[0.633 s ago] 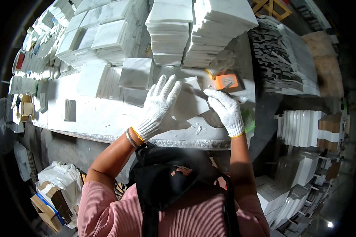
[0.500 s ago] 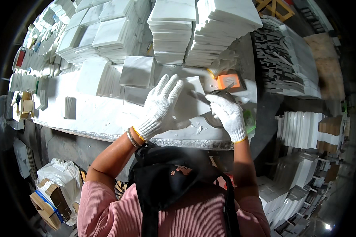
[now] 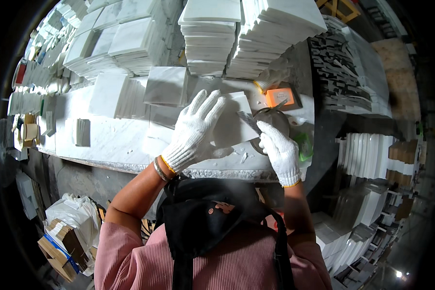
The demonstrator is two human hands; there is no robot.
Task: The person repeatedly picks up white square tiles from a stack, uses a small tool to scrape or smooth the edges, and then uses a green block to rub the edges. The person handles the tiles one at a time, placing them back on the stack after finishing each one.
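Observation:
A white marble tile (image 3: 231,126) lies in front of me on the work table. My left hand (image 3: 196,128), in a white knitted glove, rests flat on the tile's left part with its fingers stretched out. My right hand (image 3: 279,151), gloved alike, is closed around a flat grey metal blade (image 3: 248,122), whose tip reaches over the tile's right side; its handle is hidden in the glove. Just beyond that hand stands a round metal bowl (image 3: 280,124), partly covered by it. Across the bowl's far rim lies another narrow blade (image 3: 281,104).
An orange box (image 3: 277,97) stands behind the bowl, and a green item (image 3: 304,146) lies to its right. Tall marble tile stacks (image 3: 208,43) rise at the back. Another tile stack (image 3: 165,86) is left of the working tile. White chips (image 3: 244,157) lie near the table's front edge.
My right hand has drawn back slightly toward me and to the right, and the blade has turned more steeply. My left hand stays on the tile.

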